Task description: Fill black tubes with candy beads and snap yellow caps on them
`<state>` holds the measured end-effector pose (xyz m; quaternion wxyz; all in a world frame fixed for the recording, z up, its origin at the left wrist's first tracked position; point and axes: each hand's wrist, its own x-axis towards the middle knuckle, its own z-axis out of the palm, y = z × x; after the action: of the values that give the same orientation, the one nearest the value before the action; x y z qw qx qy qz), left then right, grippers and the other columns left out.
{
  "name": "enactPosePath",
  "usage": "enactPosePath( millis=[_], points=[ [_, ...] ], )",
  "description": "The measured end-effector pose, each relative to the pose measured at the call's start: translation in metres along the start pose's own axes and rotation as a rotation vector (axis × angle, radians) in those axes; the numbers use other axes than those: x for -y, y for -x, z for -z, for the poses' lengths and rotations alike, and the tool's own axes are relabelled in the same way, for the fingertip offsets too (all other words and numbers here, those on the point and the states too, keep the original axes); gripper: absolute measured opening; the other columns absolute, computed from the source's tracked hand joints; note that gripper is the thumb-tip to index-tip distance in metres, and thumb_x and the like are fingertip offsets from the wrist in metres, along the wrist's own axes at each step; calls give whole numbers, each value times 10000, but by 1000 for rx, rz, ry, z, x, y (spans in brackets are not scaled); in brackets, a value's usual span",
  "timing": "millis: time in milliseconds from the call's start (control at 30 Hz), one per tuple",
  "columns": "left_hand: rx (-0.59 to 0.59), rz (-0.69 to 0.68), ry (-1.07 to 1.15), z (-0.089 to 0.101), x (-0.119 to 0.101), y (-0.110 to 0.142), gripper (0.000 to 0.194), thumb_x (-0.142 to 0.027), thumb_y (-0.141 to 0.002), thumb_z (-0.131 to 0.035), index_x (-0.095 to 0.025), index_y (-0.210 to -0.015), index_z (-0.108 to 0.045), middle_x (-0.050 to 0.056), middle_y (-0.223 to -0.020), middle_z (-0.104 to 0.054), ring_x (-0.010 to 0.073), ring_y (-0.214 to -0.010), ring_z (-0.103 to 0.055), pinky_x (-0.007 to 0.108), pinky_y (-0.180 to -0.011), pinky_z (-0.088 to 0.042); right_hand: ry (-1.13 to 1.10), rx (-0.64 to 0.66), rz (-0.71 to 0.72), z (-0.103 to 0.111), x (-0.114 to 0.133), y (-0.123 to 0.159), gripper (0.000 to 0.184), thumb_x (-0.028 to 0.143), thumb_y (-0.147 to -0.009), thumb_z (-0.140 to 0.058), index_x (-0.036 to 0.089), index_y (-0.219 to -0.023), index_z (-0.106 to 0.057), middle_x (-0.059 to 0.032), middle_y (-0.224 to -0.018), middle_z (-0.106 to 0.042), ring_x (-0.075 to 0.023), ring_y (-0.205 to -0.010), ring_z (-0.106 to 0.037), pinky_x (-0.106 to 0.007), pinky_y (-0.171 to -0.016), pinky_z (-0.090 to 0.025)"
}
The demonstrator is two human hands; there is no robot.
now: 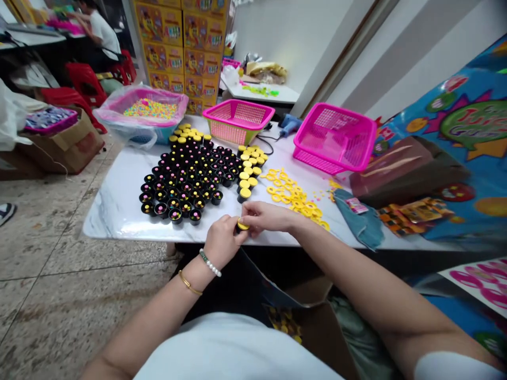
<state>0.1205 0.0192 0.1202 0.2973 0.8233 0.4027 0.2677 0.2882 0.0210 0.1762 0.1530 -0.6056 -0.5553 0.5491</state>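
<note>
Close to the table's front edge, my left hand [225,236] is closed around a small black cup with a yellow cap [243,225]. My right hand [263,217] has its fingers pressed on the yellow cap from the other side; the cup's body is mostly hidden by the fingers. Many uncapped black cups [186,184] with coloured beads inside stand to the left on the table. Beside them runs a row of cups with yellow caps [246,177]. Loose yellow ring-shaped pieces [291,192] lie to the right of that row.
A lined basket of coloured beads [114,113] and two pink baskets [237,109] [335,166] stand along the back. A blue cloth [358,216] lies at right. Below the edge, an open carton [317,330] holds yellow-capped pieces. A person [103,32] sits far left.
</note>
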Motion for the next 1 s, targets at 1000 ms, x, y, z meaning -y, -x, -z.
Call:
enactPosePath(
  millis=[1000],
  points=[
    [48,233,-1,-24,-13,-105,433,-143,-799,-586,-85,-1213,-474,205,-1020,-699,295,-970,-675,335,-774,-486,-363,-527,13,46,-22,-47,210,245,-801,-646,179,-929,-493,24,-481,-599,-109,-367,-546,-165,-309,-400]
  ],
)
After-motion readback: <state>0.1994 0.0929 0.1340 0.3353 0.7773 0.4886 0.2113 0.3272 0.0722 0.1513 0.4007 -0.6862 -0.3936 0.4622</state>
